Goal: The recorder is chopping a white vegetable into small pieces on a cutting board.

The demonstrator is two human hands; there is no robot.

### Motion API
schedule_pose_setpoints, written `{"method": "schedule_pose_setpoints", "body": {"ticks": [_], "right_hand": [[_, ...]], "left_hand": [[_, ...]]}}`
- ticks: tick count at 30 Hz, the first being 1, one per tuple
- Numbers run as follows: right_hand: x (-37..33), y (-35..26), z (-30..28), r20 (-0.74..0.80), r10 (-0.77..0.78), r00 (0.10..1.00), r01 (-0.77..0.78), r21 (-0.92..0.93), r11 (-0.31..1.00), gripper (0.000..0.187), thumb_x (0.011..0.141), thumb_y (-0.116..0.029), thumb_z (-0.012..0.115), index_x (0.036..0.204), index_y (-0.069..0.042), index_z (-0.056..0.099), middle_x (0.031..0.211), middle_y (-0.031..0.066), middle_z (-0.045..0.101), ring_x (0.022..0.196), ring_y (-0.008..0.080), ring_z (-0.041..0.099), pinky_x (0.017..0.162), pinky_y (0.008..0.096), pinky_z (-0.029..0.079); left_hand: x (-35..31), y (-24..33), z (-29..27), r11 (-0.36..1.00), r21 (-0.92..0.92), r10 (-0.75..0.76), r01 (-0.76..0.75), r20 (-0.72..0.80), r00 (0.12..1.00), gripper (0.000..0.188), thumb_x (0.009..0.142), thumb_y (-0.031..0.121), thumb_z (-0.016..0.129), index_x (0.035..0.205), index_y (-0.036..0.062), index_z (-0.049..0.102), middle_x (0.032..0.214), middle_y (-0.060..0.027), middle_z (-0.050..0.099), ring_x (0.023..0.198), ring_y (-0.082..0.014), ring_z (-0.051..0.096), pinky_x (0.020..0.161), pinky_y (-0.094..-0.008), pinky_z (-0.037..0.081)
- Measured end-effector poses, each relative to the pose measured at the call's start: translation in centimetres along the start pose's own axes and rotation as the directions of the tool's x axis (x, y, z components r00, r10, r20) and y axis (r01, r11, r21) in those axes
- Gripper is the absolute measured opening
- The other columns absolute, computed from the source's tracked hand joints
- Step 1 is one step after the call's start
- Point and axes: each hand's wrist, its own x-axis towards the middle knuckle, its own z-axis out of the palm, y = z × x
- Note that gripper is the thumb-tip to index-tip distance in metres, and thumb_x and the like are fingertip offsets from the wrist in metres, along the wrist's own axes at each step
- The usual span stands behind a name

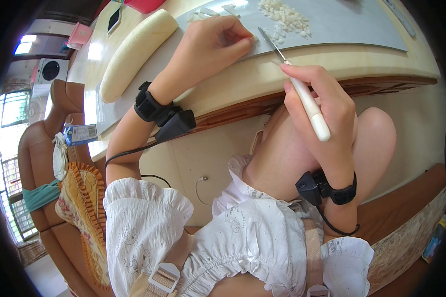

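A pinkish-red container (143,4) tops your cream table (260,84); your right hand (334,111) grips a white-handled metal knife (307,101); your left hand (210,42) is half-curled, hold unclear.

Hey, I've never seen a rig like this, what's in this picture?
No robot here. A fisheye camera worn on the person's head looks down, bending straight edges, at their bare left hand and right hand. Black devices are strapped to both wrists. The right hand holds a white-handled knife, its blade over a grey cutting board. The left hand is pinched near the tip; I can't tell whether it holds anything. Diced white pieces lie on the board; a long peeled vegetable, perhaps radish, lies left of them.
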Motion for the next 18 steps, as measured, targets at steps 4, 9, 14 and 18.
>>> {"method": "schedule_pose_setpoints", "body": {"ticks": [4,9,14,18], "right_hand": [[0.11,0.17,0.36,-0.077,-0.011,0.997,0.02,0.116,0.993,0.025,0.083,0.001,0.07,0.107,-0.006,0.07,0.086,0.0131,0.069,0.072,0.0319,0.067,0.065,0.036,0.054],[0.0,0.12,-0.18,0.002,-0.009,1.0,0.008,0.07,0.998,0.024,0.091,0.001,0.071,0.115,-0.004,0.072,0.09,0.0074,0.072,0.074,0.0089,0.063,0.066,0.0227,0.05],[0.03,0.1,-0.07,0.005,-0.021,1.0,0.021,0.052,0.998,0.024,0.092,0.001,0.071,0.115,-0.004,0.072,0.091,0.0079,0.073,0.075,0.0101,0.065,0.066,0.0234,0.052],[0.07,0.42,0.37,-0.069,-0.057,0.996,0.063,0.096,0.993,0.026,0.082,0.001,0.071,0.107,-0.006,0.07,0.083,0.0127,0.067,0.07,0.0318,0.066,0.063,0.0371,0.052]], "left_hand": [[0.01,0.06,-0.1,1.0,0.004,0.008,-0.008,0.005,1.0,0.014,0.093,0.012,0.074,0.097,-0.0012,0.072,0.084,-0.0021,0.07,0.08,-0.0075,0.062,0.076,-0.0255,0.051],[0.05,0.05,0.01,1.0,0.004,0.01,-0.01,-0.005,1.0,0.015,0.093,0.013,0.074,0.097,-0.0015,0.072,0.084,-0.0019,0.07,0.08,-0.0068,0.062,0.076,-0.025,0.051],[0.02,0.07,-0.13,1.0,-0.006,-0.027,0.027,0.012,1.0,0.015,0.093,0.013,0.075,0.097,-0.0015,0.072,0.084,-0.002,0.071,0.08,-0.0064,0.062,0.076,-0.0246,0.052],[0.07,-0.09,0.01,1.0,-0.006,-0.006,0.006,0.015,1.0,0.014,0.094,0.012,0.074,0.097,-0.0015,0.072,0.085,-0.0019,0.071,0.081,-0.0063,0.063,0.076,-0.0246,0.052]]}}
